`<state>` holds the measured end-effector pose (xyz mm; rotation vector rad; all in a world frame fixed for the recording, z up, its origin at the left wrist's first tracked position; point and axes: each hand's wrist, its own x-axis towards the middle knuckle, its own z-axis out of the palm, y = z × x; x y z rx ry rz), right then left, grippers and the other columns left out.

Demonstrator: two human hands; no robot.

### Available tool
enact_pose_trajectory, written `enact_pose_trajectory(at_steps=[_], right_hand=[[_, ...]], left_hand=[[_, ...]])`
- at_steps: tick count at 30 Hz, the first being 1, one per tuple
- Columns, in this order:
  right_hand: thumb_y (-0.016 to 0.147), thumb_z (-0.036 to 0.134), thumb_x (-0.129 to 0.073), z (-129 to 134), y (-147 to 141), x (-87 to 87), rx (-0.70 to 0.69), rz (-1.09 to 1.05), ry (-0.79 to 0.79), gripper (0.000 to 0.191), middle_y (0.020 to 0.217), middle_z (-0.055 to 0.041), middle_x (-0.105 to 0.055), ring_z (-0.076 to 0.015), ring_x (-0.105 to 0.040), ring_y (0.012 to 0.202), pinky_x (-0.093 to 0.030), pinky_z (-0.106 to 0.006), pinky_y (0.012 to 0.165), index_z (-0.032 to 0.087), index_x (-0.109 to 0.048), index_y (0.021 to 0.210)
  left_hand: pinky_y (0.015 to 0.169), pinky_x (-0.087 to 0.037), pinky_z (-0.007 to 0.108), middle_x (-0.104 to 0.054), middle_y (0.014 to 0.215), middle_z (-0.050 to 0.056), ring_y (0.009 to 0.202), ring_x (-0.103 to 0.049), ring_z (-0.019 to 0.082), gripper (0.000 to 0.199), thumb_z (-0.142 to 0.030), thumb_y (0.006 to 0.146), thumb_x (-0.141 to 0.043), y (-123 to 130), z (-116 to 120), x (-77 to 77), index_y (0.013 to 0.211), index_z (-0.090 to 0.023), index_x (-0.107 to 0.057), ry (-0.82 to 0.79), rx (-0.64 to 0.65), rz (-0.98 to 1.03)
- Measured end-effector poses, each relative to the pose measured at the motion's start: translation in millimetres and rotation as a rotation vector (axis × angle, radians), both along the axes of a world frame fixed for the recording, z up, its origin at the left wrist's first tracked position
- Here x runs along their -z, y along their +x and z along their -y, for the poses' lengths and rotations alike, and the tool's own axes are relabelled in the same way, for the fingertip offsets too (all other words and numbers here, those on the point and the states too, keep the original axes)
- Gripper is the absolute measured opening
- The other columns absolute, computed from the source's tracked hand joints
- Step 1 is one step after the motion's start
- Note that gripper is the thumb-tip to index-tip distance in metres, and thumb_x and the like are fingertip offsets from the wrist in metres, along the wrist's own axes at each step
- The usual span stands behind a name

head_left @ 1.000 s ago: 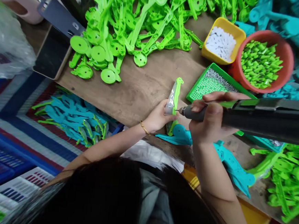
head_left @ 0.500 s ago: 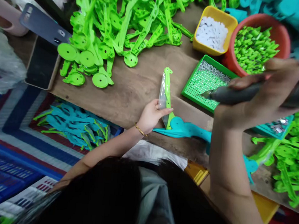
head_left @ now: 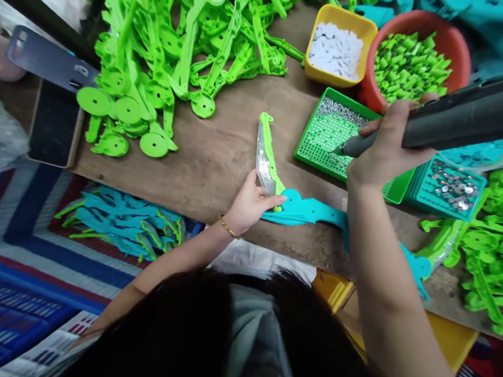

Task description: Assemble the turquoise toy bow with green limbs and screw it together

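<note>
My left hand (head_left: 254,203) grips a green plastic arm (head_left: 270,155) with a clear plastic-wrapped blade beside it. That arm joins a blue plastic piece (head_left: 306,209) lying along the table's front edge. My right hand (head_left: 390,141) is closed around a dark power screwdriver (head_left: 466,115). The screwdriver's tip is over the perforated part of a green tray (head_left: 305,146), which holds small silver screws (head_left: 348,113) along its far side.
Green parts (head_left: 154,99) are heaped at the back left. A yellow bowl (head_left: 310,71) and a red bowl (head_left: 462,60) stand behind the tray. A teal tray (head_left: 459,209) holds metal discs. Phones lie at left; a crate of blue-green pieces (head_left: 118,219) is below.
The view has shifted, so most things sit farther left. My right hand and the screwdriver have tilted, with the tip still at the green tray. My left hand keeps its hold.
</note>
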<state>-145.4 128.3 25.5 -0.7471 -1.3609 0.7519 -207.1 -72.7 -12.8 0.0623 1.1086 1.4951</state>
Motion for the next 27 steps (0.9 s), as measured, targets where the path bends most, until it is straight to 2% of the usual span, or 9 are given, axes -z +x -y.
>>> enact_pose_trajectory(at_steps=[5,8,10,12,15,18,22,25,27], right_hand=[[0.085,0.031,-0.06,-4.7,2.1,8.4,-0.042,-0.046,0.027,0.026,0.079,0.0059,-0.054,-0.0011,-0.046,0.046,-0.04,-0.02,0.045,0.021,-0.044,0.102],[0.087,0.034,-0.058,-7.0,0.2,12.0,-0.03,0.009,0.017,0.03,0.083,0.0034,-0.054,0.0,-0.046,0.049,-0.048,-0.024,0.054,0.016,-0.044,0.107],[0.086,0.033,-0.059,-6.9,-0.6,6.8,-0.018,0.034,-0.001,0.031,0.085,0.0023,-0.055,0.0005,-0.046,0.049,-0.05,-0.026,0.057,0.014,-0.046,0.107],[0.084,0.029,-0.06,-2.4,0.7,-6.2,-0.021,-0.011,0.004,0.027,0.082,0.0031,-0.058,0.0005,-0.048,0.047,-0.046,-0.021,0.051,0.014,-0.049,0.104],[0.084,0.021,-0.057,18.0,6.5,-31.1,-0.09,-0.116,0.053,0.014,0.075,0.0057,-0.061,-0.0011,-0.051,0.043,-0.037,-0.016,0.042,0.017,-0.052,0.097],[0.085,0.019,-0.059,51.7,13.6,-44.4,-0.257,-0.158,0.069,0.015,0.074,0.0066,-0.062,-0.0017,-0.049,0.042,-0.038,-0.016,0.037,0.021,-0.058,0.1],[0.082,0.029,-0.069,91.2,20.7,-39.3,-0.459,-0.126,0.074,0.027,0.077,0.007,-0.063,-0.0023,-0.049,0.043,-0.042,-0.016,0.036,0.028,-0.061,0.107],[0.081,0.034,-0.07,102.2,23.7,-33.8,-0.483,-0.067,0.085,0.033,0.078,0.0086,-0.058,-0.0032,-0.05,0.044,-0.045,-0.018,0.038,0.034,-0.056,0.111],[0.083,0.033,-0.068,102.7,25.8,-30.2,-0.51,-0.007,0.075,0.031,0.079,0.0079,-0.057,-0.0036,-0.05,0.046,-0.045,-0.019,0.039,0.034,-0.056,0.112]], left_hand=[[0.066,-0.057,0.029,-0.072,0.084,0.001,0.072,-0.07,0.017,0.073,-0.023,0.057,-0.087,-2.7,-4.0,2.6,0.115,-0.021,-0.043,0.01,0.01,-0.036],[0.064,-0.056,0.028,-0.071,0.082,0.0,0.07,-0.069,0.016,0.072,-0.024,0.057,-0.087,-4.2,-6.6,4.5,0.113,-0.021,-0.043,0.017,0.023,-0.055],[0.064,-0.056,0.028,-0.071,0.082,0.0,0.069,-0.069,0.016,0.072,-0.025,0.056,-0.088,-4.7,-7.5,4.6,0.113,-0.021,-0.043,0.025,0.03,-0.049],[0.063,-0.056,0.027,-0.071,0.082,0.0,0.068,-0.069,0.015,0.073,-0.025,0.056,-0.088,-4.8,-8.0,4.1,0.112,-0.02,-0.042,0.031,0.024,-0.042],[0.062,-0.056,0.025,-0.071,0.08,0.0,0.066,-0.068,0.014,0.074,-0.027,0.055,-0.089,-4.5,-8.9,3.7,0.112,-0.02,-0.041,0.04,0.021,-0.04],[0.063,-0.056,0.026,-0.07,0.079,-0.002,0.067,-0.069,0.014,0.077,-0.029,0.054,-0.09,-4.1,-9.9,4.8,0.113,-0.02,-0.04,0.066,0.018,-0.042],[0.064,-0.056,0.026,-0.07,0.08,-0.002,0.067,-0.069,0.014,0.08,-0.032,0.053,-0.091,-3.7,-9.5,6.0,0.113,-0.02,-0.04,0.092,0.01,-0.022],[0.063,-0.056,0.026,-0.07,0.082,0.0,0.067,-0.069,0.015,0.081,-0.034,0.053,-0.091,-3.4,-8.4,5.3,0.113,-0.02,-0.039,0.1,0.016,-0.009],[0.064,-0.057,0.026,-0.07,0.083,0.0,0.069,-0.07,0.016,0.082,-0.035,0.053,-0.091,-3.3,-7.8,4.8,0.114,-0.02,-0.039,0.095,0.018,-0.003]])
